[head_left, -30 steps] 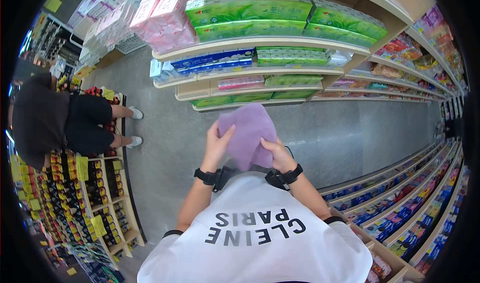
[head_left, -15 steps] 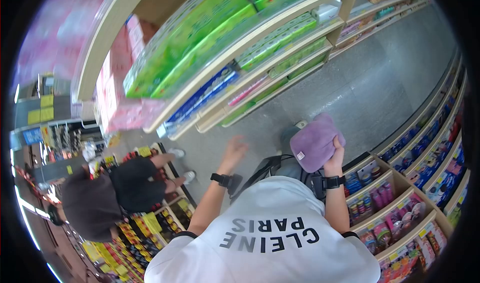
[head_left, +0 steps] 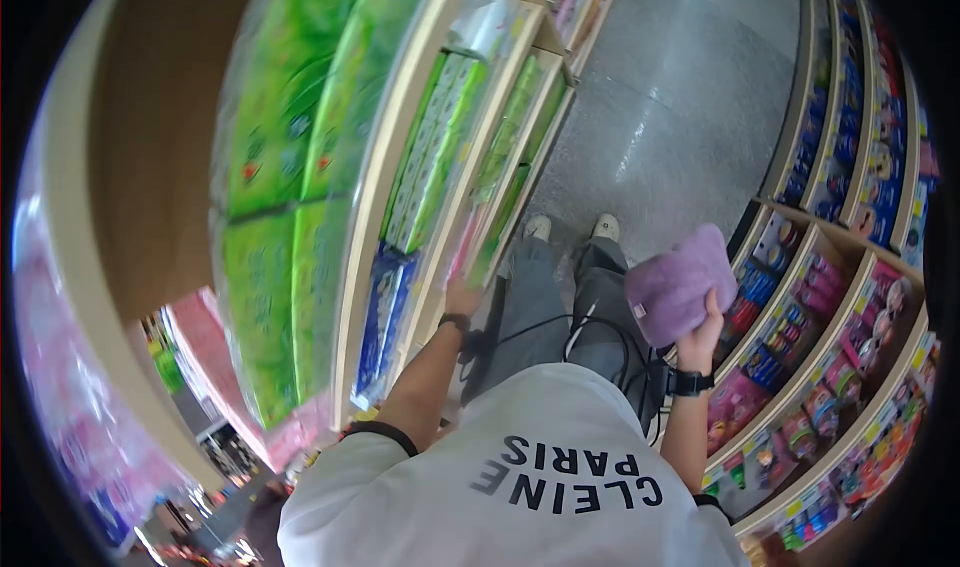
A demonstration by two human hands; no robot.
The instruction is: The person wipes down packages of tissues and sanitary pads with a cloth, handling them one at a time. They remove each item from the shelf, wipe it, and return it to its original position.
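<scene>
My right hand (head_left: 704, 329) is closed on one edge of a soft purple folded towel (head_left: 680, 282), with the thumb lying over its front. A small pale label shows at the towel's lower left corner. On the other side, my left hand (head_left: 463, 295) reaches down beside the lower shelves, close to a pink package (head_left: 464, 242). Its fingers are blurred and partly lost against the shelf. Below that hand, blue packs (head_left: 388, 312) sit on a shelf, with green-and-white packs (head_left: 432, 157) farther along.
Large green wrapped packs (head_left: 275, 167) fill the upper shelf at left. Curved shelves (head_left: 850, 227) with many small packaged goods line the right. Grey floor (head_left: 680, 97) runs between them. Thin black cables (head_left: 610, 332) hang at my waist, over my grey trousers (head_left: 515, 312).
My view has turned, bringing the left shelving closer. My left hand has gone from open air over the floor to the lower shelves. The towel stays in my right hand.
</scene>
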